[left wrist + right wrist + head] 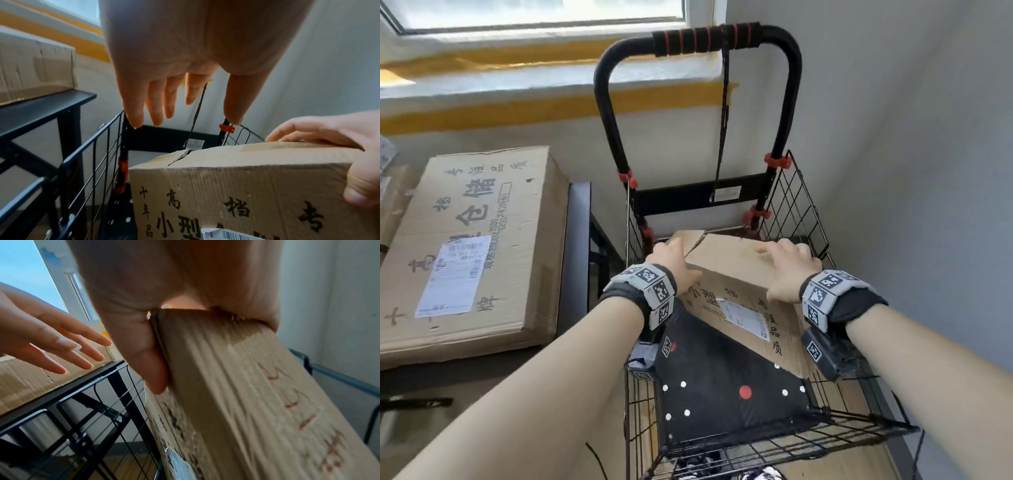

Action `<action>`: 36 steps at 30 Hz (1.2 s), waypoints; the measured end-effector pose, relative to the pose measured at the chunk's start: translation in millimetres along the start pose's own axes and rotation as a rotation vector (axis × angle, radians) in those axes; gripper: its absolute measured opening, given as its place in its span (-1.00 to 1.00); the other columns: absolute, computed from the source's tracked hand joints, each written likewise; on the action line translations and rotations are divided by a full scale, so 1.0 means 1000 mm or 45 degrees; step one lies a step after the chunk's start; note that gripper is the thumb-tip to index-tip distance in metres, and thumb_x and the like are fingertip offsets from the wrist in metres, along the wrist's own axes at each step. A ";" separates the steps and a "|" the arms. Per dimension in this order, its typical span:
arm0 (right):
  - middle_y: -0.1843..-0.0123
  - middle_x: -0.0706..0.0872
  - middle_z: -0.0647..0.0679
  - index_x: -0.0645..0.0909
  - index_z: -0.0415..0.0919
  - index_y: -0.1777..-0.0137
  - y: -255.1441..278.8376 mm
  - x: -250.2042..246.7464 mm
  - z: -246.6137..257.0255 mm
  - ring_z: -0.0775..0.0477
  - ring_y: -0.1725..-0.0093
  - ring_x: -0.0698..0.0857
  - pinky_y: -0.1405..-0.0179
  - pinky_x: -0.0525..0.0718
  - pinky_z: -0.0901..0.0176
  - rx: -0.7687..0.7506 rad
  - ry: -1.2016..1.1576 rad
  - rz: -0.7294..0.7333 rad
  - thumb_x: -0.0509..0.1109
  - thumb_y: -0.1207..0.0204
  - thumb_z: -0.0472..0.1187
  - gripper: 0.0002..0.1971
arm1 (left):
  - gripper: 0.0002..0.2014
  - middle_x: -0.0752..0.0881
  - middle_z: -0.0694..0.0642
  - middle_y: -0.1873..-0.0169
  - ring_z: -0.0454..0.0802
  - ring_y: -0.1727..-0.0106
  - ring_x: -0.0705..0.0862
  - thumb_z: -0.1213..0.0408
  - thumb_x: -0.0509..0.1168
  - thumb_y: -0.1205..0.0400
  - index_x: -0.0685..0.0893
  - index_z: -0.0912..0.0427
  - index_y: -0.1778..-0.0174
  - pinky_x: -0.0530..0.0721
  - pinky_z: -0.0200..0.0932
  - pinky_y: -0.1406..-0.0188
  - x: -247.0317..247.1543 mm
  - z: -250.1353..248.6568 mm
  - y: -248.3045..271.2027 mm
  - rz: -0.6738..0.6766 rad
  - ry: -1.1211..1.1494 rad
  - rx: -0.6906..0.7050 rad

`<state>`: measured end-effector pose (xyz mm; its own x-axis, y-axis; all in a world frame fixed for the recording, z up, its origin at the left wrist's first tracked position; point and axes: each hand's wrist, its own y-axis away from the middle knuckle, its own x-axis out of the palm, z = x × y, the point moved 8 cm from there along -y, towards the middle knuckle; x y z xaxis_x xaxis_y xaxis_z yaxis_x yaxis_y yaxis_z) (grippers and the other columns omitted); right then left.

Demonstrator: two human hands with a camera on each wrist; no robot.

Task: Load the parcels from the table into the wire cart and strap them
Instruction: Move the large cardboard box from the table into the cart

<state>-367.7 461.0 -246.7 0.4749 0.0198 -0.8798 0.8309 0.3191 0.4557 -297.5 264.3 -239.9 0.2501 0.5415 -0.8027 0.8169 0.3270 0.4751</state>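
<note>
A brown cardboard parcel (736, 274) with black printing and a white label leans tilted inside the black wire cart (801, 205). My right hand (787, 263) grips its top edge, thumb on the printed face and fingers over the far side. My left hand (671, 255) hovers at the parcel's top left corner with straight, spread fingers; the left wrist view shows the left hand (189, 97) above the parcel (246, 178), not touching it. A black-and-red strap (724, 120) hangs from the cart's handle down to its back panel. A second, larger parcel (469, 246) lies flat on the table at the left.
The black table (577, 240) stands close against the cart's left side. A grey wall runs along the cart's right. A black liner with white and red dots (722, 387) covers the cart's near part. The foam-wrapped cart handle (705, 39) rises in front of the window.
</note>
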 end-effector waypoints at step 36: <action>-0.32 0.43 -0.29 0.35 -0.24 -0.40 -0.172 0.272 -0.095 -0.30 -0.26 0.51 -0.10 0.59 -0.02 0.518 -0.258 0.386 0.47 -0.40 -0.22 -0.41 | -0.45 0.55 0.25 -0.37 0.18 -0.31 0.60 0.07 0.27 -0.63 0.37 0.19 -0.52 0.58 -0.08 -0.19 0.285 0.099 -0.142 0.561 0.102 -0.589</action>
<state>-408.7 501.8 -577.0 0.7236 -0.1418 -0.6755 0.6740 -0.0658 0.7358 -291.0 295.7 -571.5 0.4565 0.7517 -0.4760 0.3336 0.3513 0.8748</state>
